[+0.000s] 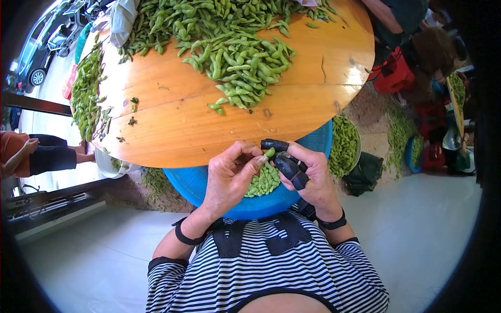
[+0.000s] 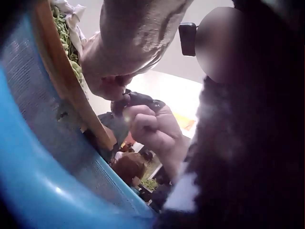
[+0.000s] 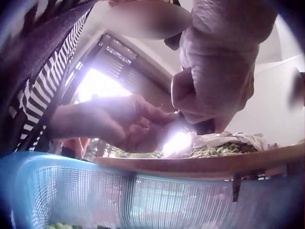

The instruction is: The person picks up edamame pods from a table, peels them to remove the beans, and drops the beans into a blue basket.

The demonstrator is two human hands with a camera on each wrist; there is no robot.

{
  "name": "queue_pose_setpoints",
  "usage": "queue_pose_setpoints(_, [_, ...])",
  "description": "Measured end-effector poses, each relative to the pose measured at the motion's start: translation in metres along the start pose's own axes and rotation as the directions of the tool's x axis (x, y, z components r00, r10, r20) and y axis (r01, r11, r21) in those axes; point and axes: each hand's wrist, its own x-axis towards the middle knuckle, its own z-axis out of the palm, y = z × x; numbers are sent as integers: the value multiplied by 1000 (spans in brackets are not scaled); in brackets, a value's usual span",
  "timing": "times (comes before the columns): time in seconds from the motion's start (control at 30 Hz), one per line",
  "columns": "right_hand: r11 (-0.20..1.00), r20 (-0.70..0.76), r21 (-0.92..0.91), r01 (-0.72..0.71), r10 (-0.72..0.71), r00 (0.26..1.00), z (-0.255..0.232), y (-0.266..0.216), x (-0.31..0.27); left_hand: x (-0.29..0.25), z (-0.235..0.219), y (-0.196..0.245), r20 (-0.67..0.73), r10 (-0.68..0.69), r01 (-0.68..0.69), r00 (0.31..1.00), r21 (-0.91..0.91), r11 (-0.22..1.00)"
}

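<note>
My left hand (image 1: 229, 169) pinches a green soybean pod (image 1: 270, 152) between thumb and fingertips. My right hand (image 1: 315, 180) meets it from the other side, its curled fingers gripping the pod's end. Black wrappings (image 1: 292, 172) cover some digits of that hand. Both hands are over a blue mesh basket (image 1: 250, 209), where pale green shelled beans (image 1: 263, 183) lie. In the left wrist view, the right hand (image 2: 155, 129) faces the left fingertips; glare washes out the left hand (image 3: 128, 124) in the right wrist view.
A round wooden table (image 1: 182, 104) adjoins the basket, bearing a big heap of pods (image 1: 245, 62) and a pale cloth bag (image 1: 124, 23). Another tub of pods (image 1: 344, 146) stands at right. A person (image 1: 21, 154) is at far left.
</note>
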Motion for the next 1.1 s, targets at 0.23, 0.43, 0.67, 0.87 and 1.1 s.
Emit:
queue_pose_setpoints(0.23, [986,-1,-96,133,-134,991,-6,5,-1,-2,5,-6,-8,-12,12,1000,-45,999])
queue_pose_setpoints(0.43, [853,171,505,-132,51,984,-15,8,-2,3,2,-17,354,-223,415,908,-694,588])
queue_pose_setpoints(0.67, [911,7,-295,288,-300,954,-6,0,-5,-3,13,-11,124,-146,182,981,-357,916])
queue_pose_setpoints(0.87, [892,-79,-389,228,-279,957,4,1,-9,-4,12,-14,-5,126,-121,992,259,958])
queue_pose_setpoints(1.1, [856,-87,-450,253,-324,942,9,12,-12,0,-1,-7,145,-228,238,963,-55,970])
